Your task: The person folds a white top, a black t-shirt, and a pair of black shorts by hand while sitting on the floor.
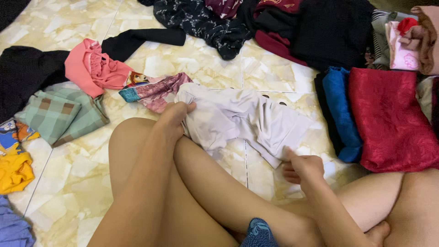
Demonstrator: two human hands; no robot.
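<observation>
A pale lilac-white garment (242, 116) lies spread on the tiled floor in front of my crossed legs. My left hand (173, 116) pinches its left edge, fingers closed on the cloth. My right hand (302, 167) grips the garment's lower right corner, fist closed around the fabric. Both forearms reach over my bare knees.
A folded red cloth (393, 119) on blue and black pieces (340, 110) sits right. Dark clothes (292, 27) pile at the back. A pink garment (93, 68), a patterned pink piece (155, 91), a green checked cloth (64, 114) and a yellow item (16, 171) lie left.
</observation>
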